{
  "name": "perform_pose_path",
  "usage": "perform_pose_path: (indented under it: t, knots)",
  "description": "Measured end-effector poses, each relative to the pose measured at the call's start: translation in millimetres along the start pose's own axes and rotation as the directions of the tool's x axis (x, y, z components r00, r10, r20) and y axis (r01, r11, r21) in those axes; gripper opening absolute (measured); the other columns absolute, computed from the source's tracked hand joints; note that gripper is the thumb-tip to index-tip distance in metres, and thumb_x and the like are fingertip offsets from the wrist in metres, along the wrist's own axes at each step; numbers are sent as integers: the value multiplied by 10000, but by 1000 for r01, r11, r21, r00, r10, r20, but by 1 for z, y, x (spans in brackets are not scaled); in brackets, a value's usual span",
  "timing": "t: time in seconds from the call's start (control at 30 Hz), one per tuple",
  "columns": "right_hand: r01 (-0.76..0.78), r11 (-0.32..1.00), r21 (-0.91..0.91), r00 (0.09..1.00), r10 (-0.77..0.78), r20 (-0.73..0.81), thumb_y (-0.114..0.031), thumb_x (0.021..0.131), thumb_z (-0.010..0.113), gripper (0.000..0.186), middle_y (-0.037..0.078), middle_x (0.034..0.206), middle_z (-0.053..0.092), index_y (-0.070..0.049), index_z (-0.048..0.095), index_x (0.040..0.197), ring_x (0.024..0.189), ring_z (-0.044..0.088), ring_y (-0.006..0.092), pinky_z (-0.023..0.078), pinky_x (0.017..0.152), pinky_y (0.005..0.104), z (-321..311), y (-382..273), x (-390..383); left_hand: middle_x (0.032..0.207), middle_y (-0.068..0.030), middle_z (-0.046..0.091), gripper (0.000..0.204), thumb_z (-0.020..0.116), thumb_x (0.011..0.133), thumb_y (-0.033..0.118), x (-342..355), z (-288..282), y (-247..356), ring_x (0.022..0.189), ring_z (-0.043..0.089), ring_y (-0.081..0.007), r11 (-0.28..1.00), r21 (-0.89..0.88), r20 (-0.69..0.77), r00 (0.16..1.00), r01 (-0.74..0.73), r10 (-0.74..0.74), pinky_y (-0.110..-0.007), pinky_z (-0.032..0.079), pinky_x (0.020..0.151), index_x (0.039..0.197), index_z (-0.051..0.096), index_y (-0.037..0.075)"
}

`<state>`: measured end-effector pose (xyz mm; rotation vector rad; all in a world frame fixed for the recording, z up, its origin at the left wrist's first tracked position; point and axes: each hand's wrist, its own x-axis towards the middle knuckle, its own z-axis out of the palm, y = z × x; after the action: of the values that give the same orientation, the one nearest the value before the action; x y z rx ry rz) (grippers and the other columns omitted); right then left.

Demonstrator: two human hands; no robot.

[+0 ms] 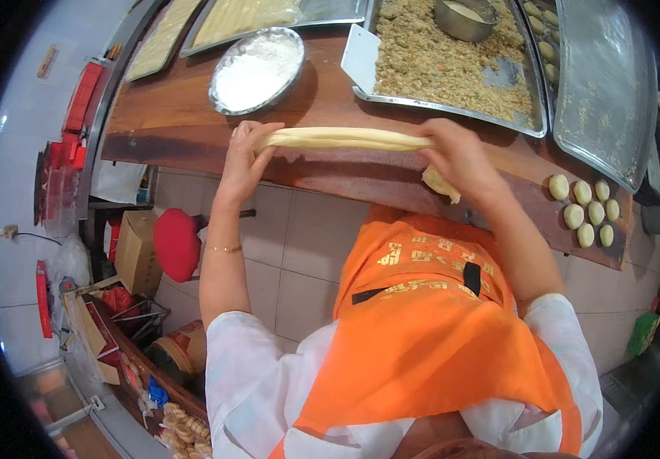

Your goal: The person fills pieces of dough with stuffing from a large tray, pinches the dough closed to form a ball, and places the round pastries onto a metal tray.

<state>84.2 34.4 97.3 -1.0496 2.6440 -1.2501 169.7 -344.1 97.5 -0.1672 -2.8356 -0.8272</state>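
Observation:
A long, pale yellow strip of dough [345, 138] with lengthwise folds is stretched between my two hands, above the front of the wooden table. My left hand [243, 162] pinches its left end between thumb and fingers. At the other end my right hand [458, 157] is closed on the dough, its fingertips partly hidden. Below the right hand, at the table's front edge, lies a small lump of dough [442, 186]. Just beyond my left hand stands a metal bowl of white flour [260, 70].
A metal tray of crumbly brown filling [452, 69] holds a round tin [465, 19] and a white scraper [360, 60]. An upturned-edge metal tray [605, 92] lies right of it. Several small dough rounds [574, 216] sit at the right corner. A red stool [176, 245] stands left.

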Motion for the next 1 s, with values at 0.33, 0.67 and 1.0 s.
perform_pose_path:
  t: [0.33,0.67,1.0]
  knots:
    - [-239,968,-76,966,229,-120,-79,847,712,232,171,966,627,3,666,1059,907,623,362,502,805,409,-24,74,-48,1155,-120,628,493,725,810,27,3,50,16,1075,550,-303,993,-106,52,997,-47,53,-405,439,977,1286,612,80]
    - [-38,895,-445,993,-15,-115,-65,806,715,236,150,1011,647,-45,698,1041,1035,597,325,471,900,409,-23,35,-31,1390,-98,549,604,726,794,27,-7,47,4,1282,492,-297,998,-56,98,995,-17,22,-416,395,1084,1373,568,99]
    - [218,976,11,968,-218,125,-164,831,737,344,176,1065,663,-49,666,1147,1029,610,371,488,895,447,131,-31,85,1259,-131,651,491,715,832,9,-9,37,-8,1159,605,-282,989,-143,81,996,40,-28,-373,492,981,1306,623,98]
